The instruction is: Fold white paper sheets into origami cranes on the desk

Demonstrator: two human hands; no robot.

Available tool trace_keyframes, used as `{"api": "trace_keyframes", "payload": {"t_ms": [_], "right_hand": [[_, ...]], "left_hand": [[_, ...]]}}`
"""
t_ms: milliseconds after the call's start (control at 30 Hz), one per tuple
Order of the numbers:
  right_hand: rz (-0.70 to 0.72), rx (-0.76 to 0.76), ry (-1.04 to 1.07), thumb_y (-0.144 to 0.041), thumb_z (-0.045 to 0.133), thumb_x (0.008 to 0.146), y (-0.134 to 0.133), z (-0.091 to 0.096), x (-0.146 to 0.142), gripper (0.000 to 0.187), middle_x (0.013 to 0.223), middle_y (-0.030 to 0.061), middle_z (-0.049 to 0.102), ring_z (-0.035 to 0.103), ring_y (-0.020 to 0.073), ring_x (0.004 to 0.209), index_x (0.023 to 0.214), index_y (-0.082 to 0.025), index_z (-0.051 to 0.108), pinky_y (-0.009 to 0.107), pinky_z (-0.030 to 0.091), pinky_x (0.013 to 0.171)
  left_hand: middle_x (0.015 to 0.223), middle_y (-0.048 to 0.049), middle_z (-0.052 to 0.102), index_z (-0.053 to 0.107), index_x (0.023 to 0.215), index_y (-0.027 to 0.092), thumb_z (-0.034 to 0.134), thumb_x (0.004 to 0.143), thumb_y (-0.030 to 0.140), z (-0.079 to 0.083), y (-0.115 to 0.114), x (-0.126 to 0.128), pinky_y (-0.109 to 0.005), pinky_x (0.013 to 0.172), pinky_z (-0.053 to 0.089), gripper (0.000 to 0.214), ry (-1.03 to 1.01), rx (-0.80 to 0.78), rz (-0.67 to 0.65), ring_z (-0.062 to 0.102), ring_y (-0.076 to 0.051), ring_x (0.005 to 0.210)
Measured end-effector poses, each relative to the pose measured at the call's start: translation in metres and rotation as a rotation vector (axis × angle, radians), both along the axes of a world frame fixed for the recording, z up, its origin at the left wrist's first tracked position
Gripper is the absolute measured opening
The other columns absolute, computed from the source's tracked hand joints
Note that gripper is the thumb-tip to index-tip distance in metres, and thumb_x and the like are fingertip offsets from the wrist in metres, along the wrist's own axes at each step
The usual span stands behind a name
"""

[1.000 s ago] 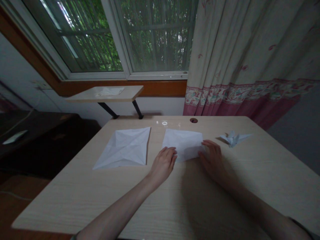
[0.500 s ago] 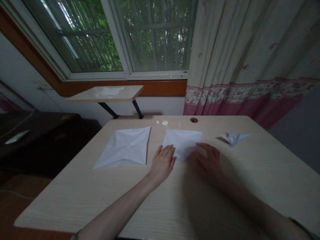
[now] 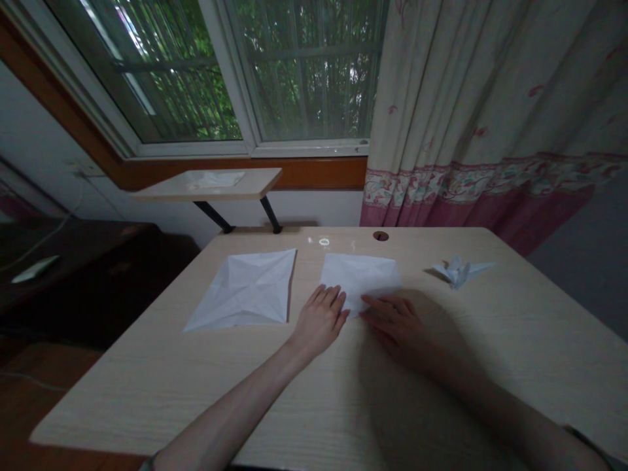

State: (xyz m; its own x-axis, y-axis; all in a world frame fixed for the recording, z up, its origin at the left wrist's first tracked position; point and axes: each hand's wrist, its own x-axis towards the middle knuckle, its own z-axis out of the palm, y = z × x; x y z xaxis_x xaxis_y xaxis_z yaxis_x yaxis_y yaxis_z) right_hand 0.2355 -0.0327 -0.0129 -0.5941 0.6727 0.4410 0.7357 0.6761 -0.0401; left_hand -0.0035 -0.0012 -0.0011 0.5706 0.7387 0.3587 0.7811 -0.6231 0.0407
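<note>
A white sheet of paper lies on the desk in the middle of the head view, its near part hidden by my hands. My left hand rests flat on its near left corner, fingers stretched out. Over the near right part, my right hand lies with its fingers extended onto the paper. To the left is a second white sheet with crease lines, spread out and touched by neither hand. A folded paper crane stands to the right, beyond my right hand.
The pale wooden desk has a round cable hole at its back edge. A raised shelf on black legs stands at the back left, with crumpled white paper on it. Behind are a window and a curtain.
My right hand has moved left and its fingers have come down flatter over the paper's near edge. My left hand has stayed almost in place.
</note>
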Motion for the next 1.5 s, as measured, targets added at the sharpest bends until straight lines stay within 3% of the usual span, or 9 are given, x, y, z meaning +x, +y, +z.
{"api": "trace_keyframes", "payload": {"t_ms": [367, 600, 833, 1033, 1267, 1500], "right_hand": [[-0.035, 0.008, 0.014, -0.014, 0.051, 0.092, 0.005, 0.001, 0.005, 0.037, 0.142, 0.0062, 0.058, 0.056, 0.0279, 0.122, 0.124, -0.026, 0.065, 0.049, 0.047, 0.099], [-0.065, 0.023, 0.043, -0.011, 0.048, 0.090, 0.008, 0.000, 0.008, 0.039, 0.140, 0.0081, 0.060, 0.057, 0.0268, 0.123, 0.122, -0.024, 0.066, 0.049, 0.046, 0.099], [-0.107, 0.036, 0.094, -0.012, 0.046, 0.093, 0.009, -0.002, 0.009, 0.035, 0.140, 0.0100, 0.059, 0.056, 0.0278, 0.124, 0.119, -0.023, 0.067, 0.051, 0.046, 0.100], [-0.122, 0.028, 0.141, -0.013, 0.048, 0.092, 0.010, -0.004, 0.010, 0.036, 0.143, 0.0103, 0.056, 0.052, 0.0295, 0.127, 0.120, -0.025, 0.067, 0.053, 0.046, 0.100], [-0.085, -0.050, 0.277, -0.016, 0.049, 0.094, 0.012, -0.001, 0.011, 0.029, 0.121, 0.0115, 0.065, 0.059, 0.0265, 0.113, 0.111, -0.023, 0.072, 0.048, 0.053, 0.093], [-0.076, -0.092, 0.226, -0.023, 0.054, 0.095, 0.012, -0.002, 0.009, 0.024, 0.122, 0.0105, 0.065, 0.060, 0.0260, 0.113, 0.109, -0.026, 0.073, 0.046, 0.054, 0.092]], "left_hand": [[0.123, -0.0145, 0.070, 0.068, 0.115, 0.014, 0.050, 0.099, 0.044, 0.012, -0.010, 0.006, -0.050, 0.103, 0.047, 0.038, -0.023, 0.002, 0.010, 0.067, -0.030, 0.110], [0.118, -0.0124, 0.071, 0.070, 0.109, 0.016, 0.049, 0.099, 0.046, 0.015, -0.011, 0.004, -0.048, 0.110, 0.042, 0.038, -0.031, 0.003, -0.060, 0.067, -0.026, 0.110], [0.112, -0.0097, 0.073, 0.069, 0.109, 0.018, 0.049, 0.098, 0.053, 0.022, -0.014, 0.003, -0.053, 0.117, 0.033, 0.042, -0.023, -0.024, -0.182, 0.065, -0.027, 0.110], [0.101, -0.0078, 0.076, 0.070, 0.105, 0.018, 0.046, 0.100, 0.046, 0.020, -0.014, 0.004, -0.050, 0.118, 0.034, 0.037, -0.061, -0.014, -0.238, 0.069, -0.024, 0.106], [0.100, -0.0062, 0.075, 0.069, 0.101, 0.017, 0.047, 0.100, 0.028, 0.016, -0.011, 0.004, -0.043, 0.115, 0.040, 0.025, -0.072, -0.031, -0.244, 0.071, -0.019, 0.096], [0.112, -0.0075, 0.071, 0.067, 0.113, 0.020, 0.053, 0.098, 0.029, 0.010, -0.007, 0.001, -0.044, 0.102, 0.050, 0.022, -0.075, -0.049, -0.215, 0.064, -0.024, 0.109]]}}
